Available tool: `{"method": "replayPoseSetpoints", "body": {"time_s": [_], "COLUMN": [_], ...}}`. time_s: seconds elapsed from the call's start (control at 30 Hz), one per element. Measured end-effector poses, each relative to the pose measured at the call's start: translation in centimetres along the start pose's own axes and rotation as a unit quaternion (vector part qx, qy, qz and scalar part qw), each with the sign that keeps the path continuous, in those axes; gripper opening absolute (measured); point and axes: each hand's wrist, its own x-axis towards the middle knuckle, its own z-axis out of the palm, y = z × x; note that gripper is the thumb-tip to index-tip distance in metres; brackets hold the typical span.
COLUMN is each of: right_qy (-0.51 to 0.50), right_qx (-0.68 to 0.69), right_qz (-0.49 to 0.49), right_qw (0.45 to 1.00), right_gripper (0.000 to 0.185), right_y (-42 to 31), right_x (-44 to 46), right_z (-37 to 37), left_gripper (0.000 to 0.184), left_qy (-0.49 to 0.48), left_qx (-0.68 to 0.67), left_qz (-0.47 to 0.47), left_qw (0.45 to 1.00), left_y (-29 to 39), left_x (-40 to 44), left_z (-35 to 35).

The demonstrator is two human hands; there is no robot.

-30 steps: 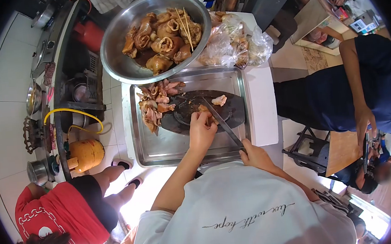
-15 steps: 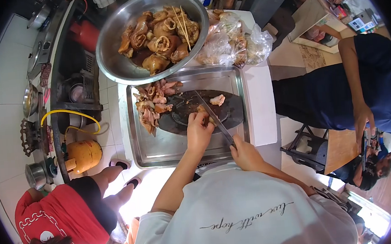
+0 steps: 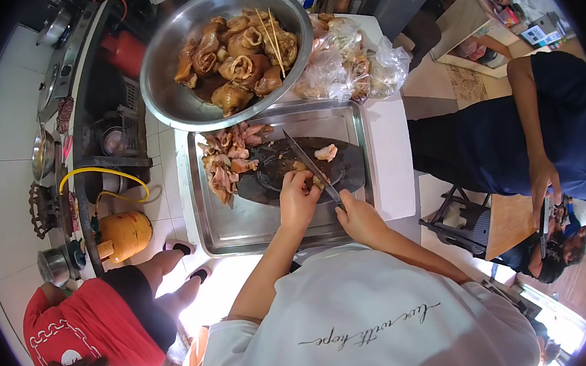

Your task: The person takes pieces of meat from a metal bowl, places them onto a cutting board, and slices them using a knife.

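Yeah, our left grip [image 3: 298,200] pinches a brown meat chunk [image 3: 318,182], probably soft, slick, on the dark oval board [image 3: 346,170], best held clear of the long steel knife [image 3: 311,164] our right grip [image 3: 362,219] clasps.

Blackish board [image 3: 344,175], silver tray [image 3: 241,227], pinkish-brown meat [image 3: 220,161], red chain-patterned shirt [image 3: 123,317]

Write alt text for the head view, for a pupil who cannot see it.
The right hand holds a knife over a dark board in a metal tray, while the left hand grips a piece of food beside the knife. Cut meat lies piled at left; behind the tray are a metal bowl of browned meat and clear plastic bags.
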Motion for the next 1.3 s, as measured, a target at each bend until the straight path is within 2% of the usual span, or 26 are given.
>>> {"method": "replayPoseSetpoints", "body": {"time_s": [0.17,0.23,0.33,0.43,0.5,0.57,0.63,0.73,0.8,0.83,0.93,1.03,1.07,1.13,1.17,1.2,1.23,1.27,1.3], "right_qy": [0.003,0.03,0.024,0.009,-0.012,-0.033,0.034,0.081,0.116,0.132,0.146,0.131,0.119,0.097,0.078,0.076,0.08,0.085,0.085], "right_qx": [0.01,0.044,0.037,-0.004,-0.028,-0.05,-0.083,-0.106,-0.112,-0.089,-0.042,0.033,0.084,0.088,0.091,0.091,0.078,0.065,0.066], "right_qz": [0.0,-0.031,-0.029,-0.03,-0.013,0.006,-0.057,-0.072,-0.093,-0.09,-0.081,-0.06,-0.044,-0.022,0.001,-0.001,-0.02,-0.038,-0.04], "right_qw": [1.0,0.998,0.999,1.0,0.999,0.998,0.994,0.989,0.983,0.983,0.985,0.989,0.988,0.991,0.993,0.993,0.994,0.994,0.993], "right_gripper": [0.022,0.023,0.023,0.022,0.022,0.022,0.022,0.025,0.027,0.03,0.033,0.033,0.03,0.028,0.026,0.026,0.025,0.024,0.024], "right_y": [0.8,0.9,1.0,2.9,4.8,6.1,6.6,6.5,5.6,4.5,3.2,3.5,3.6,3.7,3.6,3.7,3.8,3.8,3.8], "right_x": [2.7,3.8,3.1,-0.1,-2.2,-2.9,-2.7,0.0,1.4,1.7,1.3,0.3,-0.3,-1.1,-1.4,-1.6,-1.8,-1.9,-2.1], "right_z": [2.0,2.1,2.1,1.4,0.3,-0.4,-1.0,-1.5,-1.9,-2.4,-3.0,-2.3,-1.9,-1.3,-1.1,-0.7,-0.3,-0.1,0.0], "left_gripper": [0.024,0.024,0.024,0.025,0.03,0.034,0.039,0.042,0.04,0.04,0.04,0.038,0.034,0.027,0.027,0.03,0.033,0.04,0.04], "left_qy": [-0.018,-0.026,0.014,0.052,0.015,-0.012,-0.041,-0.012,0.065,0.065,0.065,0.053,0.039,0.025,0.027,0.019,0.01,-0.034,-0.033], "left_qx": [0.018,0.021,0.063,0.066,-0.02,-0.001,0.018,-0.014,0.158,0.159,0.2,0.137,0.068,-0.032,-0.031,0.023,0.078,0.139,0.14], "left_qz": [0.004,0.018,0.025,-0.008,-0.061,-0.045,-0.026,-0.039,0.113,0.115,0.101,0.074,0.007,-0.111,-0.112,0.029,0.17,0.204,0.204], "left_qw": [1.0,0.999,0.998,0.996,0.998,0.999,0.999,0.999,0.979,0.978,0.972,0.986,0.997,0.993,0.993,0.999,0.982,0.968,0.968], "left_y": [-0.3,-0.3,-0.1,0.3,0.3,-2.1,-1.8,0.5,2.1,2.2,1.5,0.5,0.4,3.4,2.4,0.3,-1.6,-3.1,-2.9], "left_x": [0.0,0.1,-0.6,-0.2,-0.2,-0.1,-0.3,-1.1,-1.0,-0.8,0.0,1.2,1.3,1.3,1.2,1.1,1.0,0.3,-0.6], "left_z": [-0.1,0.1,0.6,0.6,-0.3,-1.2,-1.6,-0.8,0.2,0.6,1.0,-0.5,-1.4,-3.2,-3.3,-3.0,-2.9,-3.1,-3.1]}}
